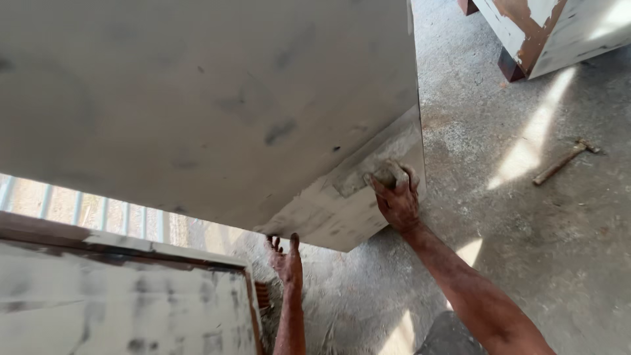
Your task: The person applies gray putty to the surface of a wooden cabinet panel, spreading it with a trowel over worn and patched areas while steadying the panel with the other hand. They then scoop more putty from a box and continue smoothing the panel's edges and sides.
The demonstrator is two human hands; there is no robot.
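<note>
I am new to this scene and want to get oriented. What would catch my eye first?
The large grey-white panel fills the upper left. At its lower edge the right hand presses a small grey pad against the panel's side, while the left hand reaches up underneath. A hammer lies on the concrete floor at right, in a sunlit patch.

Bare grey concrete floor (526,250) with sunlit patches (532,141). A hammer (564,160) lies near the right edge. A white cabinet (559,29) stands top right; railing (85,210) shows at left.
</note>
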